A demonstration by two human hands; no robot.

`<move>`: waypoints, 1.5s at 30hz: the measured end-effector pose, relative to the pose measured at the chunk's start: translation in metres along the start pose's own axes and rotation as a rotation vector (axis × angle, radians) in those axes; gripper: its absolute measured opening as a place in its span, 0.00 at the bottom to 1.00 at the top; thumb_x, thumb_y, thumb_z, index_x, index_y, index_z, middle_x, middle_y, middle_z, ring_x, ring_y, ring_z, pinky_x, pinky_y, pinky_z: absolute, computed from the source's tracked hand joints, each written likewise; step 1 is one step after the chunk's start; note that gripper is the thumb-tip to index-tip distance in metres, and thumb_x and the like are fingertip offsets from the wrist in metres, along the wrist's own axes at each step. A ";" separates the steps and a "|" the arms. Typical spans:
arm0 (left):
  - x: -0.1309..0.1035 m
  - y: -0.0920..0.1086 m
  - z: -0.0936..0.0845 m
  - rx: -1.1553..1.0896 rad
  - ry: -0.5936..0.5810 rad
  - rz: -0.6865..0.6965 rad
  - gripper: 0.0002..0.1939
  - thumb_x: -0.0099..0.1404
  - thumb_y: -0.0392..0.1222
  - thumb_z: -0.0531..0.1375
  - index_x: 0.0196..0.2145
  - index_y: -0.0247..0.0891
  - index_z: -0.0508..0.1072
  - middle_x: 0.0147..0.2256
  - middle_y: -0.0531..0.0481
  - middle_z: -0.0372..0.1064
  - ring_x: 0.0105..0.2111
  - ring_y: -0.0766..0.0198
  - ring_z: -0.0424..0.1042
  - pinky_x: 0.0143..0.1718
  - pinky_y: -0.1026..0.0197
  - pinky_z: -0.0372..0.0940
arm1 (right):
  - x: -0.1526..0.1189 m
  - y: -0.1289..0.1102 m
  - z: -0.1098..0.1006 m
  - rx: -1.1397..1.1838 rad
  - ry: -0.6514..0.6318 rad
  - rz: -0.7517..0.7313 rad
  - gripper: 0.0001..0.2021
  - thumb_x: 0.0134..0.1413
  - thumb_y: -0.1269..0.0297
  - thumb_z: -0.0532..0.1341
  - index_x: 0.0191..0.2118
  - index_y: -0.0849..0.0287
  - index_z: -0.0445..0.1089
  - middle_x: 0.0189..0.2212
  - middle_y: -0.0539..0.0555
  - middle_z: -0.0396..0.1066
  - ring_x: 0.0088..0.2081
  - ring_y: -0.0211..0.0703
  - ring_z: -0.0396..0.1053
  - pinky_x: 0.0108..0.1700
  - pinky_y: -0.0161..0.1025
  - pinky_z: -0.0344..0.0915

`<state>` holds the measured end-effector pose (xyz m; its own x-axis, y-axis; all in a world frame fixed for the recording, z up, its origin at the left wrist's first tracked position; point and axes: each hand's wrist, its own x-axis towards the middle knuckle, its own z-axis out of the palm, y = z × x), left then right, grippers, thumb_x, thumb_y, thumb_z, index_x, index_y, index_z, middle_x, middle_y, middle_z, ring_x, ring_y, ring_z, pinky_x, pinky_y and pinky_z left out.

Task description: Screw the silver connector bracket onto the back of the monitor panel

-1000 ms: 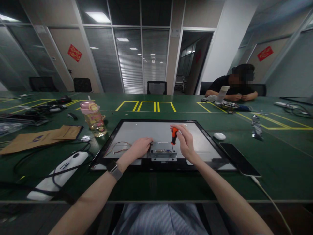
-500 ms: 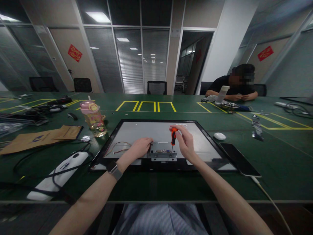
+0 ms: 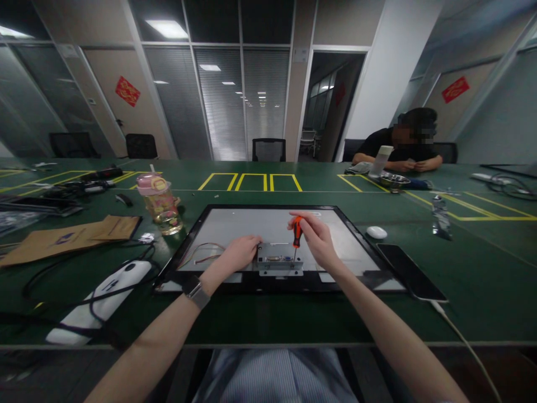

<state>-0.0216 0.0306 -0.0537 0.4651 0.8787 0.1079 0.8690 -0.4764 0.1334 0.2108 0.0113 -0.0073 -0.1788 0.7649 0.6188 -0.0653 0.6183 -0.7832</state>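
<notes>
So the orange and black screwdriver (image 3: 297,232) is standing nearly upright, long axis running up and down, with its tip down at the right end of the metal bracket (image 3: 272,266). Right hand (image 3: 319,238) is the nearer one, coming at the handle from the right, fingers pinched round its upper part. Left hand (image 3: 242,252) is over at the bracket's left end, fingers held close together and seemingly touching it, can't tell if they're actually gripping. Bracket sits near the middle of the near edge of the flat panel (image 3: 235,224), which lies on the green worktop (image 3: 268,324). Phone (image 3: 409,268) is just off to the right, pink-lidded bottle (image 3: 160,204) on the left
</notes>
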 end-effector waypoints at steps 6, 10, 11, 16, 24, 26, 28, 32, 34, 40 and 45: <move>-0.002 0.001 -0.002 -0.002 0.000 0.002 0.17 0.69 0.33 0.47 0.52 0.37 0.68 0.49 0.41 0.73 0.48 0.54 0.74 0.49 0.54 0.66 | 0.002 0.007 -0.002 0.036 0.064 -0.032 0.11 0.60 0.54 0.59 0.35 0.54 0.71 0.33 0.52 0.70 0.38 0.44 0.70 0.41 0.42 0.69; -0.001 0.001 -0.002 -0.010 -0.007 0.002 0.17 0.69 0.34 0.47 0.51 0.37 0.69 0.48 0.42 0.74 0.47 0.54 0.74 0.48 0.54 0.67 | 0.001 0.003 -0.001 -0.023 0.073 -0.038 0.08 0.58 0.55 0.62 0.36 0.54 0.72 0.32 0.51 0.68 0.33 0.40 0.70 0.36 0.39 0.69; -0.001 0.001 -0.002 -0.010 -0.008 0.001 0.17 0.69 0.34 0.47 0.51 0.37 0.69 0.48 0.41 0.73 0.47 0.54 0.74 0.48 0.54 0.67 | 0.001 0.001 -0.001 -0.029 0.069 -0.035 0.09 0.59 0.56 0.61 0.38 0.54 0.72 0.32 0.51 0.69 0.33 0.40 0.71 0.35 0.39 0.69; 0.000 -0.001 0.000 0.000 -0.010 0.000 0.16 0.70 0.34 0.47 0.51 0.37 0.69 0.47 0.41 0.74 0.47 0.55 0.74 0.48 0.55 0.66 | -0.001 -0.007 0.002 -0.038 0.052 -0.057 0.11 0.64 0.56 0.55 0.39 0.55 0.70 0.31 0.52 0.71 0.33 0.42 0.71 0.33 0.40 0.69; -0.002 0.000 -0.001 -0.004 0.005 0.009 0.16 0.69 0.33 0.47 0.50 0.39 0.69 0.47 0.43 0.74 0.47 0.55 0.74 0.48 0.55 0.66 | -0.002 -0.005 0.002 -0.051 0.080 -0.086 0.08 0.59 0.57 0.62 0.35 0.54 0.73 0.33 0.52 0.69 0.36 0.43 0.71 0.39 0.43 0.69; -0.001 0.001 -0.001 0.003 -0.004 0.003 0.16 0.69 0.33 0.48 0.51 0.38 0.69 0.48 0.42 0.74 0.47 0.55 0.74 0.48 0.55 0.67 | -0.002 -0.002 0.003 0.018 0.056 -0.022 0.10 0.62 0.55 0.58 0.40 0.54 0.72 0.32 0.52 0.71 0.34 0.42 0.72 0.37 0.42 0.70; -0.001 0.001 -0.002 0.005 -0.009 -0.004 0.17 0.69 0.33 0.48 0.51 0.37 0.69 0.48 0.42 0.73 0.47 0.55 0.74 0.49 0.54 0.66 | -0.002 0.001 0.002 0.047 0.051 -0.008 0.12 0.64 0.55 0.55 0.41 0.54 0.71 0.29 0.52 0.72 0.33 0.43 0.72 0.37 0.42 0.70; 0.000 0.002 -0.003 -0.005 -0.011 -0.010 0.17 0.69 0.33 0.48 0.51 0.37 0.69 0.48 0.41 0.73 0.48 0.55 0.74 0.50 0.54 0.66 | -0.001 0.004 -0.001 -0.032 0.069 -0.063 0.13 0.64 0.57 0.54 0.39 0.56 0.73 0.34 0.55 0.74 0.38 0.46 0.72 0.42 0.45 0.69; 0.000 0.002 -0.003 -0.011 -0.011 -0.007 0.17 0.69 0.33 0.47 0.51 0.37 0.69 0.49 0.40 0.73 0.48 0.54 0.74 0.49 0.54 0.66 | -0.001 0.004 -0.002 -0.021 0.051 -0.071 0.13 0.63 0.58 0.54 0.40 0.56 0.74 0.37 0.55 0.75 0.41 0.48 0.72 0.45 0.48 0.69; 0.000 0.001 -0.002 -0.010 -0.008 0.001 0.17 0.69 0.34 0.47 0.52 0.37 0.69 0.48 0.41 0.73 0.47 0.54 0.74 0.49 0.55 0.66 | -0.004 0.004 0.001 -0.020 0.052 -0.041 0.11 0.60 0.62 0.58 0.47 0.52 0.72 0.38 0.54 0.75 0.40 0.46 0.73 0.45 0.47 0.70; 0.000 0.001 -0.002 -0.018 -0.004 0.004 0.17 0.69 0.33 0.48 0.51 0.37 0.69 0.47 0.41 0.74 0.47 0.55 0.74 0.49 0.55 0.66 | -0.002 0.007 0.002 -0.217 0.152 -0.155 0.07 0.55 0.62 0.65 0.41 0.53 0.73 0.36 0.53 0.69 0.38 0.44 0.68 0.44 0.44 0.67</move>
<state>-0.0216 0.0299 -0.0518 0.4695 0.8767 0.1047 0.8638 -0.4807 0.1508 0.2087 0.0137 -0.0144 -0.0332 0.6664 0.7448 0.1339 0.7415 -0.6574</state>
